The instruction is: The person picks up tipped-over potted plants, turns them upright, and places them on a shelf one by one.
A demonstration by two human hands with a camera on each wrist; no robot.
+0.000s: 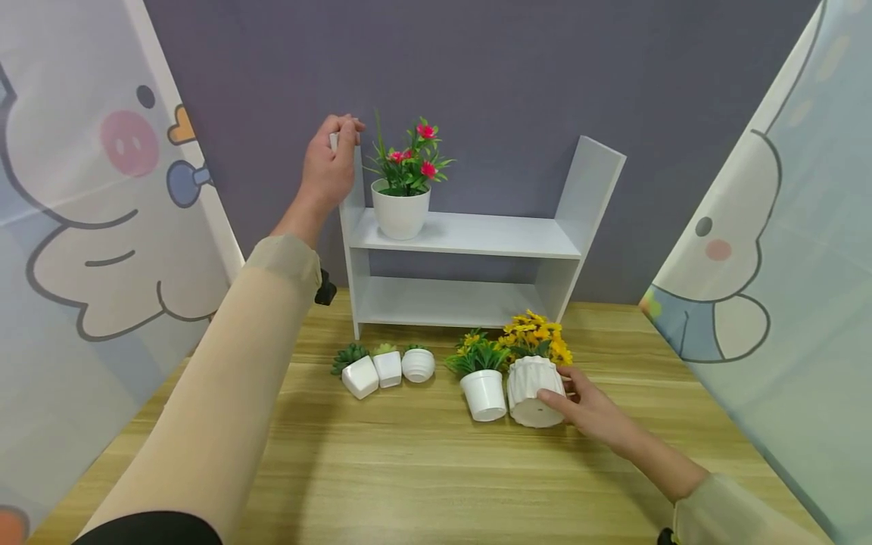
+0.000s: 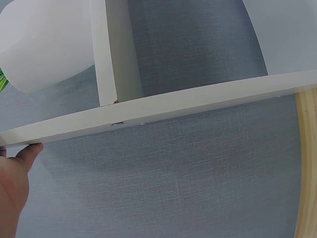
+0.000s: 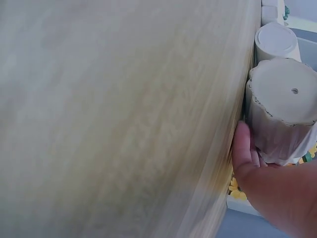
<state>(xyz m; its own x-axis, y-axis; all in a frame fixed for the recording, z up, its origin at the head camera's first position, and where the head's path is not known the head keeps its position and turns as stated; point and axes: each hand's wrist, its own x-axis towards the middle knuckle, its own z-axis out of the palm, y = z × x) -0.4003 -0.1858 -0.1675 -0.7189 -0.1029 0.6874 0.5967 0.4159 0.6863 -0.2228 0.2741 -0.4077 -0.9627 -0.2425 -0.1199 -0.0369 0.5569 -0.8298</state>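
My left hand (image 1: 329,163) grips the top of the left side panel of a white two-tier shelf (image 1: 470,233). In the left wrist view its fingertips (image 2: 32,148) lie against the panel edge (image 2: 198,101). On the upper board, beside that hand, stands a white pot (image 1: 400,214) with pink flowers. My right hand (image 1: 594,409) holds a fluted white flowerpot (image 1: 534,390) with yellow flowers (image 1: 537,333), tipped over with its base towards me. The thumb is at the pot's side near the base; the other fingers are partly hidden behind it.
Left of the fluted pot lies a smaller white pot (image 1: 485,397) with green leaves and yellow blooms. Further left, three small succulent pots (image 1: 388,369) lie in a row on the wooden table (image 1: 422,477). Cartoon-printed panels (image 1: 102,189) flank both sides.
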